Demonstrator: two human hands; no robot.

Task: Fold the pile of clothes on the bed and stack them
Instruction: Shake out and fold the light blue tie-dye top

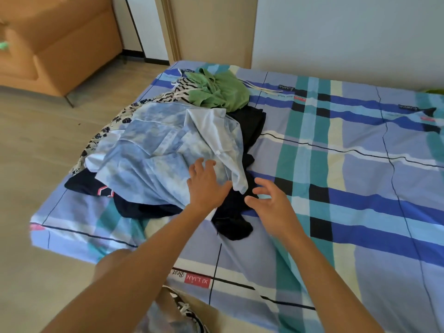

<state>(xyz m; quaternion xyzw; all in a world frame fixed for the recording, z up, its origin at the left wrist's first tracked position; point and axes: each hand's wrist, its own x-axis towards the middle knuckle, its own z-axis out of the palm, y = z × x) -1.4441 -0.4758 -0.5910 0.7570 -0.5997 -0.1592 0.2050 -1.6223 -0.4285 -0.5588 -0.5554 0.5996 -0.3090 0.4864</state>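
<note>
A loose pile of clothes lies on the left part of the bed (360, 188). On top is a pale blue tie-dye shirt (156, 150). Behind it sit a green garment (218, 90) and a black-and-white patterned piece (177, 92). Dark navy and black clothes (230, 219) spread out beneath and toward me. My left hand (206, 186) rests with spread fingers on the near edge of the tie-dye shirt. My right hand (269, 203) hovers just right of the pile, fingers relaxed and apart, holding nothing.
The bed has a blue, teal and white plaid sheet; its right half holds no clothes. A floral cloth (101, 138) hangs over the bed's left edge. An orange wooden cabinet (60, 44) stands on the floor at far left. A wall runs behind the bed.
</note>
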